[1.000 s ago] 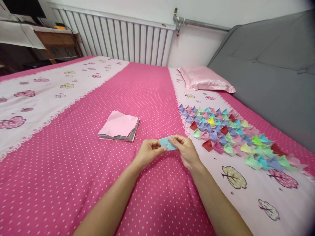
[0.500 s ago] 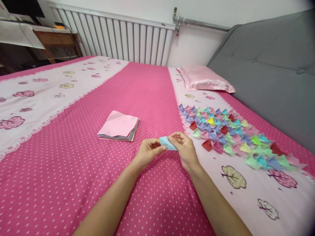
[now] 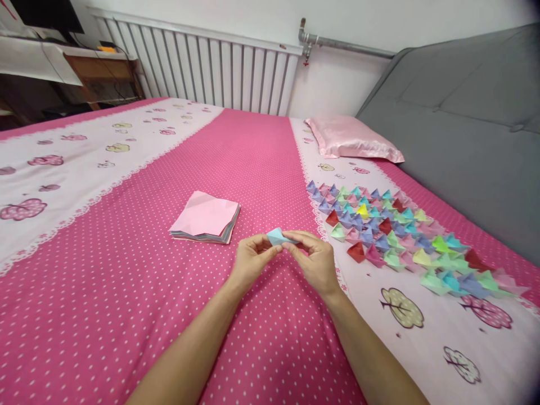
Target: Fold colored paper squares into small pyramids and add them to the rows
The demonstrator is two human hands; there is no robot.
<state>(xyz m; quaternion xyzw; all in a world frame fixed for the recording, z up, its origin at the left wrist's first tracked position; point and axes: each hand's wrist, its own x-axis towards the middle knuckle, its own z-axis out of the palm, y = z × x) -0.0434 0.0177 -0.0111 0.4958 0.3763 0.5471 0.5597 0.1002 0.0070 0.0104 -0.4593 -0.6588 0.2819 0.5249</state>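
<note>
A small folded piece of light blue paper (image 3: 276, 236) is pinched between both hands above the pink dotted bedspread (image 3: 253, 152). My left hand (image 3: 253, 257) grips its left end with thumb and fingers. From the other side my right hand (image 3: 313, 256) closes on it, the thumb in front and the fingers stretched along its back edge. Fingers hide part of the paper's right side. Left of the hands lies a stack of square paper sheets (image 3: 205, 215), pink on top. Several rows of folded paper boats (image 3: 382, 225) in many colours stand to the right.
A pink satin pillow (image 3: 352, 138) lies at the far right, against a grey padded headboard (image 3: 459, 112). Behind the bed are a white radiator (image 3: 211, 64) and a grey pipe (image 3: 350, 46). A desk (image 3: 101, 70) with a dark monitor (image 3: 46, 14) stands at the far left.
The blue paper has turned and shows a more pointed outline. My right hand has shifted its hold, its thumb now lower and close to the left thumb.
</note>
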